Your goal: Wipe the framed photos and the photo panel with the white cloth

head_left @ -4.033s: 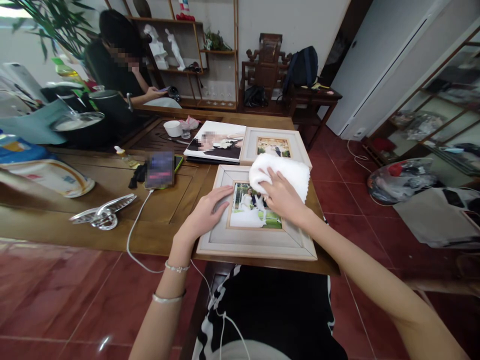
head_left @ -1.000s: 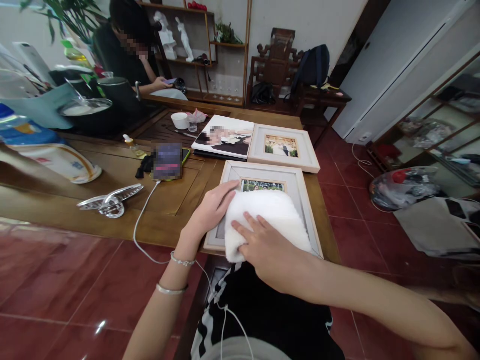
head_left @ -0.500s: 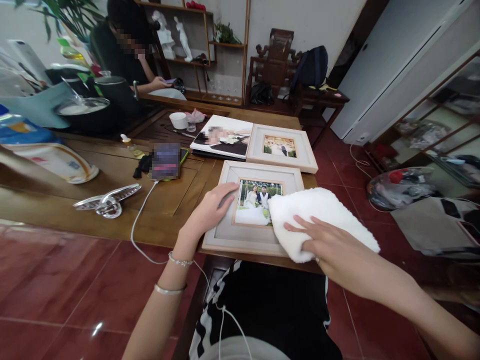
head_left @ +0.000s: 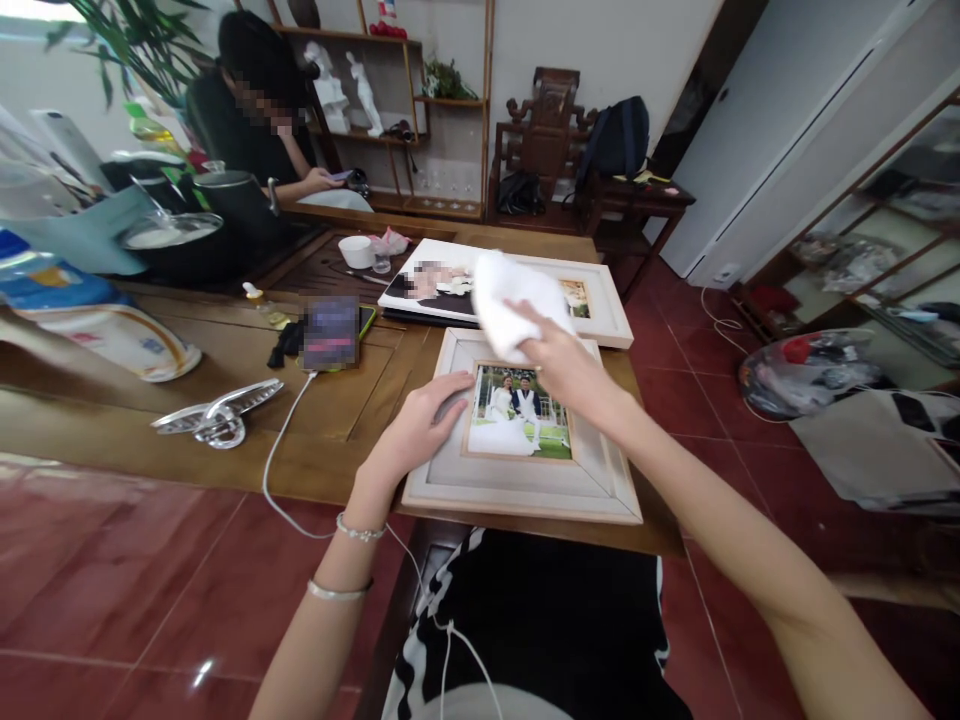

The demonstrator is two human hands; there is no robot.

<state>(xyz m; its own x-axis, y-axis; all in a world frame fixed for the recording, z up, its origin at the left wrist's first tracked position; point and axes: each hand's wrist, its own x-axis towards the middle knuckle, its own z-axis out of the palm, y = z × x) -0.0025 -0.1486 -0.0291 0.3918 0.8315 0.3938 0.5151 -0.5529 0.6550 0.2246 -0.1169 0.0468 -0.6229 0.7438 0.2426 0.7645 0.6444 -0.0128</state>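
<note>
A pale framed wedding photo (head_left: 525, 480) lies flat at the near edge of the wooden table (head_left: 187, 440). My left hand (head_left: 420, 425) rests flat on the frame's left side, fingers spread, holding it down. My right hand (head_left: 562, 365) grips a white fluffy cloth (head_left: 510, 295), lifted over the frame's top edge. A second framed photo (head_left: 600, 290) lies just beyond, partly hidden by the cloth. A photo album (head_left: 427, 285) sits to its left.
A phone (head_left: 330, 332) on a white cable, a silver ornament (head_left: 214, 415), a white cup (head_left: 356, 250) and a printed bag (head_left: 112, 345) lie on the table. Another person (head_left: 255, 110) sits at the far left with a phone. Bags and a basket (head_left: 806, 375) stand on the red floor, right.
My right hand swept the cloth from the frame's lower half out to the right, then lifted it up over the frame's top edge. My left hand stayed on the frame.
</note>
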